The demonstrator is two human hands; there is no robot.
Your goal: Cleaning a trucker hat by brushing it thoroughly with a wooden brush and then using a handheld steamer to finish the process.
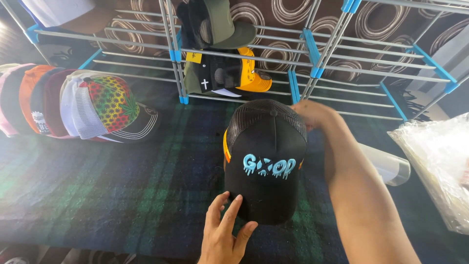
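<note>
Above the dark green and blue plaid blanket (pixel 97 195), a black trucker cap (pixel 266 161) is held between both hands. The cap has a smooth solid front panel with raised light-blue lettering, a mesh rear section, and a flat brim pointing toward the camera. The left hand (pixel 224 234) pinches the brim's near edge, fingers on top and thumb at the brim's edge. The right hand (pixel 312 113) reaches around the rear of the cap; its fingers are hidden behind the mesh, so the closure of that grip cannot be confirmed.

Left of the cap, a row of nested caps (pixel 73 102) lies on the blanket; the frontmost has a white mesh back and a panel of red, yellow and green leaf pattern. Behind the cap stands a wire rack (pixel 312 63) of grey metal rods joined by blue plastic connectors. On the rack sit an olive-green cap (pixel 220 24) and, below it, a stack of caps (pixel 229 73) with a yellow one at its right end. Right of the cap, a crinkled clear plastic bag (pixel 437 166) lies on the blanket, and a white cylindrical object (pixel 386 164) lies between the right forearm and the bag.
</note>
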